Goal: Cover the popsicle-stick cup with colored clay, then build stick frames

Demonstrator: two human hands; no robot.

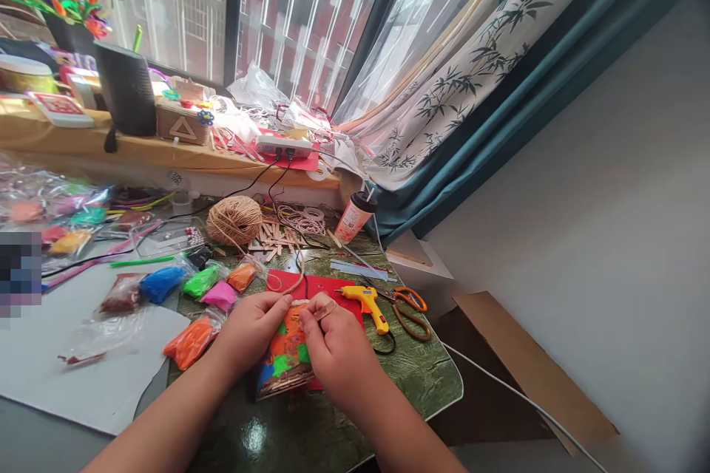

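Note:
A small piece covered in orange, green and blue modelling clay [285, 363] is tilted up over a red sheet [333, 285]. My left hand [249, 332] grips its upper left side, thumb on the top edge. At the right, my right hand [341, 351] pinches a small flat wooden stick [326, 310] close to the clay surface. Whether the stick touches the clay is hidden by the fingers. A twine strand [298, 273] comes down to the piece's top edge. Just right of my hands lie a yellow glue gun [366, 301] and orange-handled scissors [410, 307].
Bags of coloured clay [191, 340] lie to the left by a white board [72, 377]. Farther back are a twine ball [234, 220], loose wooden sticks [274, 236] and a paper cup [355, 216]. A power strip [284, 146] sits on the sill, its cords hanging onto the table.

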